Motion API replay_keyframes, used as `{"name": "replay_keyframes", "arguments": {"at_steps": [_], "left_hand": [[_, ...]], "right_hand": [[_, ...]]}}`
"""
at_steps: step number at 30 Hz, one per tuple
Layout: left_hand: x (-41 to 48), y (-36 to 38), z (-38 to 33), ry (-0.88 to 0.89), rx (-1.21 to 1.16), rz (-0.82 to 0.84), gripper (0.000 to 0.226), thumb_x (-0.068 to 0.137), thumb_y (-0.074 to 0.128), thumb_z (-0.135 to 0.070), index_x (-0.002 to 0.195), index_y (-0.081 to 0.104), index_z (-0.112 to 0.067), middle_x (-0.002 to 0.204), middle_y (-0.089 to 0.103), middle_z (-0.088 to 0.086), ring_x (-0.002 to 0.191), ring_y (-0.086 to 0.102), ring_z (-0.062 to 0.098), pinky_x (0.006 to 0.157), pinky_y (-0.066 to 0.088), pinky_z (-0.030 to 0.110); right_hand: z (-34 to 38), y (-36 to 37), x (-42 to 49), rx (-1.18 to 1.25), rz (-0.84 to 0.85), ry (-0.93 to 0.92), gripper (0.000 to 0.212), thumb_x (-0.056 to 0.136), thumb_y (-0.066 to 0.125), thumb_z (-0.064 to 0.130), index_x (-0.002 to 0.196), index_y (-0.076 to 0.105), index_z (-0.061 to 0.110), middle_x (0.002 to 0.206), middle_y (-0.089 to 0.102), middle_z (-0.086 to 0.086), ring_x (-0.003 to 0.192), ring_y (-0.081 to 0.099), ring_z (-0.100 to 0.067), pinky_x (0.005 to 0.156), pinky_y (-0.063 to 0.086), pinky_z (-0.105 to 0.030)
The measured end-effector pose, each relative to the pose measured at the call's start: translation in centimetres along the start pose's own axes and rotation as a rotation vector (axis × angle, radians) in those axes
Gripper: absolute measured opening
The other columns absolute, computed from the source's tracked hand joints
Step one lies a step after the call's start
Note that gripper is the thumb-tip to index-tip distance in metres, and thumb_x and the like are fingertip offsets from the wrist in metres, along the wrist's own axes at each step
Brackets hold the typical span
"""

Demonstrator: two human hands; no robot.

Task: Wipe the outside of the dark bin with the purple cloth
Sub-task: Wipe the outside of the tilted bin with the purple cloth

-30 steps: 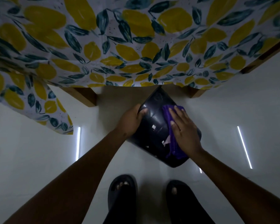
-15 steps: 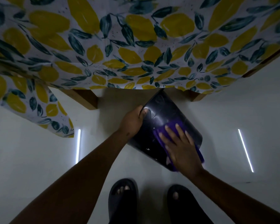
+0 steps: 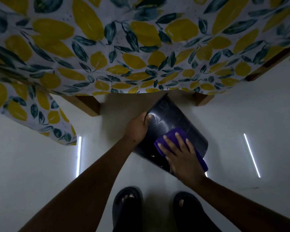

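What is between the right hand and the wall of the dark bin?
Only the purple cloth: the right hand presses it flat against the dark bin. The left hand grips the bin's side directly.

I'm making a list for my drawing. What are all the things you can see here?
glossy dark plastic bin: one, black, tilted, under the table edge.
purple cloth: one, pressed on the bin's side.
lemon-print tablecloth: one, yellow and teal on white, draped over the table.
wooden table legs: two visible, brown.
pale shiny floor: white, with light streaks.
dark sandals: two, bottom centre.
left hand: grips the bin's rim.
right hand: flat on the cloth.
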State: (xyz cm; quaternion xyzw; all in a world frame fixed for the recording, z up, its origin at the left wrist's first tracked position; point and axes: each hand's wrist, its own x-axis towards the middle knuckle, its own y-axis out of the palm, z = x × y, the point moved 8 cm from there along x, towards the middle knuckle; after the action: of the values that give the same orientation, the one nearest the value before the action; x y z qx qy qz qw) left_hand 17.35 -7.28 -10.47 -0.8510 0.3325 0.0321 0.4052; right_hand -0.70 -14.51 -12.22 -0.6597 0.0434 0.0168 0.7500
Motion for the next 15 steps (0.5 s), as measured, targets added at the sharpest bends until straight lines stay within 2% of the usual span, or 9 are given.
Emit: {"name": "replay_keyframes", "arguments": {"at_steps": [2,4,6,7,8,10,12,13,15], "left_hand": [[0.3,0.1,-0.3,0.013,-0.007,0.009,0.035,0.1,0.035,-0.038,0.116,0.054,-0.013,0.12,0.064,0.016,0.11,0.059,0.035,0.089,0.044,0.035],[0.3,0.1,-0.7,0.027,-0.014,0.017,0.035,0.1,0.034,-0.038,0.114,0.054,-0.013,0.117,0.065,0.015,0.108,0.059,0.034,0.086,0.042,0.032],[0.1,0.3,-0.4,0.017,-0.022,0.014,0.037,0.1,0.033,-0.039,0.114,0.054,-0.012,0.117,0.065,0.016,0.108,0.059,0.034,0.089,0.043,0.032],[-0.1,0.3,-0.2,0.008,-0.019,0.013,0.038,0.1,0.033,-0.039,0.116,0.054,-0.012,0.119,0.064,0.016,0.11,0.059,0.035,0.092,0.044,0.034],[-0.2,0.2,-0.1,0.003,-0.013,0.014,0.038,0.1,0.033,-0.039,0.119,0.053,-0.012,0.121,0.064,0.016,0.112,0.059,0.035,0.094,0.045,0.036],[-0.2,0.2,-0.2,-0.008,-0.009,0.013,0.039,0.1,0.034,-0.04,0.119,0.054,-0.013,0.121,0.064,0.017,0.111,0.059,0.036,0.092,0.045,0.037],[0.1,0.1,-1.0,-0.006,-0.014,0.014,0.039,0.1,0.032,-0.041,0.114,0.054,-0.012,0.114,0.066,0.016,0.104,0.061,0.035,0.084,0.044,0.034],[0.3,0.1,-1.5,0.004,-0.021,0.014,0.038,0.1,0.032,-0.041,0.111,0.054,-0.012,0.111,0.066,0.016,0.102,0.061,0.034,0.08,0.042,0.032],[0.7,0.3,-2.4,0.032,-0.031,0.013,0.037,0.1,0.033,-0.04,0.107,0.054,-0.01,0.109,0.066,0.017,0.101,0.06,0.034,0.077,0.038,0.029]], "right_hand": [[-0.7,-1.1,2.4,0.025,-0.041,-0.018,0.075,0.089,0.054,0.035,0.153,0.014,0.032,0.161,0.014,0.001,0.147,0.015,-0.032,0.113,0.025,-0.054],[-3.5,-2.1,5.1,0.151,-0.074,0.148,0.056,0.098,0.035,0.036,0.152,0.017,0.031,0.16,0.019,0.002,0.147,0.014,-0.027,0.113,0.027,-0.053],[-6.1,-2.2,5.1,0.319,-0.09,0.341,0.052,0.1,0.024,0.038,0.151,0.02,0.028,0.159,0.024,0.001,0.147,0.016,-0.024,0.111,0.032,-0.054],[-6.1,-1.8,4.2,0.325,-0.092,0.367,0.052,0.099,0.024,0.038,0.151,0.02,0.028,0.158,0.025,0.0,0.147,0.016,-0.025,0.11,0.033,-0.055],[-5.2,-1.5,2.9,0.246,-0.098,0.329,0.054,0.098,0.026,0.037,0.151,0.019,0.028,0.158,0.025,-0.001,0.147,0.016,-0.028,0.109,0.034,-0.056],[-1.3,-0.5,0.5,0.026,-0.075,0.08,0.065,0.09,0.042,0.033,0.15,0.018,0.03,0.159,0.022,-0.002,0.145,0.014,-0.034,0.109,0.032,-0.059],[1.8,0.8,-0.8,-0.079,-0.005,-0.164,0.084,0.08,0.062,0.028,0.151,0.017,0.032,0.159,0.017,0.0,0.145,0.014,-0.035,0.111,0.02,-0.058],[2.1,0.9,-0.5,-0.098,0.004,-0.223,0.089,0.077,0.067,0.028,0.151,0.017,0.033,0.16,0.016,0.001,0.145,0.015,-0.034,0.111,0.015,-0.056],[1.1,-0.2,1.4,-0.093,-0.024,-0.173,0.088,0.079,0.063,0.035,0.152,0.014,0.033,0.16,0.015,0.001,0.146,0.014,-0.033,0.112,0.013,-0.054]]}}
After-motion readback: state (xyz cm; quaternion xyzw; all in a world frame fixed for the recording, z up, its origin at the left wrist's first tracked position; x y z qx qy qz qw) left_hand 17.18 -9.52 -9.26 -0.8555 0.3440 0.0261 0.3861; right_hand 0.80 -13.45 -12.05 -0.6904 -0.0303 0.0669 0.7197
